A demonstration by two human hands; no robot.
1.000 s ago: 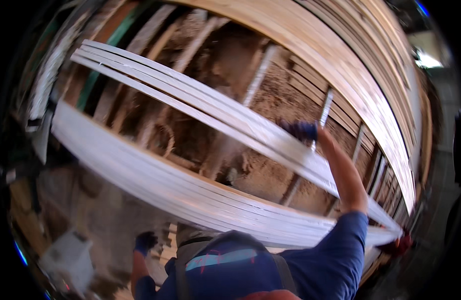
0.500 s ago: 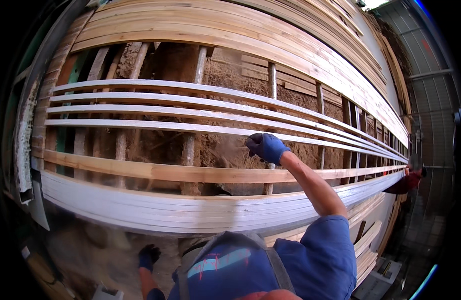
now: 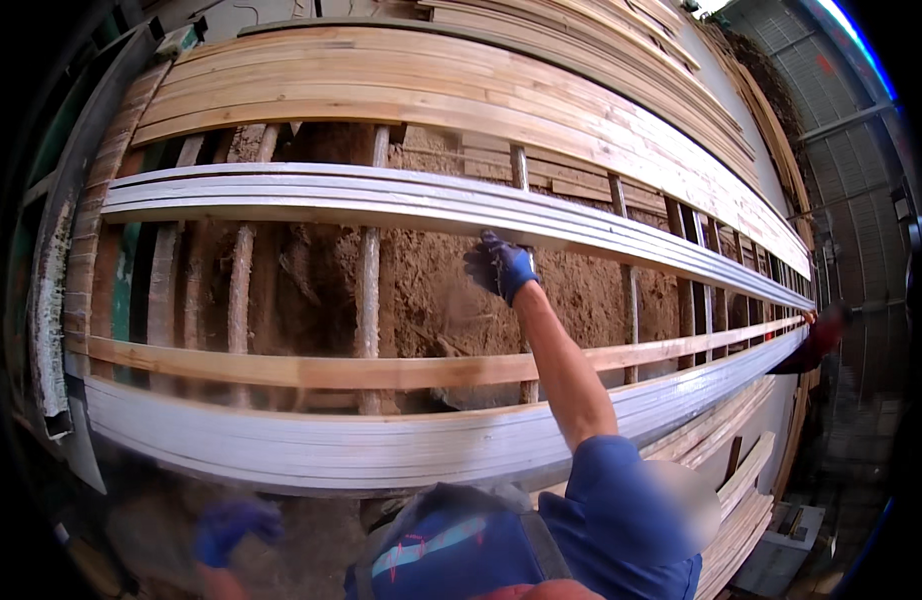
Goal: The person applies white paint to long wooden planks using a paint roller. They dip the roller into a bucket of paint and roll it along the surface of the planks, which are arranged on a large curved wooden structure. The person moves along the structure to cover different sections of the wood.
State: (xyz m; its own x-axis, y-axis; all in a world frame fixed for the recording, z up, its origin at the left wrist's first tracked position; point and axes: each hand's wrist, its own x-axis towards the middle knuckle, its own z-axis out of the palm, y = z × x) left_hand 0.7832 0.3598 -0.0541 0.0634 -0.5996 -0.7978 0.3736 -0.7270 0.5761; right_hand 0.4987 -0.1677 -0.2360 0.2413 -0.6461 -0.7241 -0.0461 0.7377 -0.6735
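My right hand (image 3: 501,268), in a blue glove, reaches forward with its fingertips against the near side of a group of long wooden boards (image 3: 311,190) with white-coated top edges. Its fingers look apart, and nothing shows in the grasp. These boards lie pressed side by side across metal rails (image 3: 370,290). Nearer to me, a single bare wooden board (image 3: 381,373) lies across the same rails. A white-coated stack of boards (image 3: 311,440) runs along the front. My left hand (image 3: 236,530), also gloved in blue, is at the lower left, smeared by motion and away from the boards.
A broad row of bare boards (image 3: 401,75) lies beyond the rails, with brown sawdust-like material (image 3: 431,300) beneath them. A metal beam (image 3: 56,300) bounds the left end. At the far right, a person's red sleeve (image 3: 821,345) is by the board ends. More boards (image 3: 731,530) lie lower right.
The white-edged boards, spaced apart before, now lie together farther from me. My right hand has moved forward and its fingers have loosened. My left hand has swung left.
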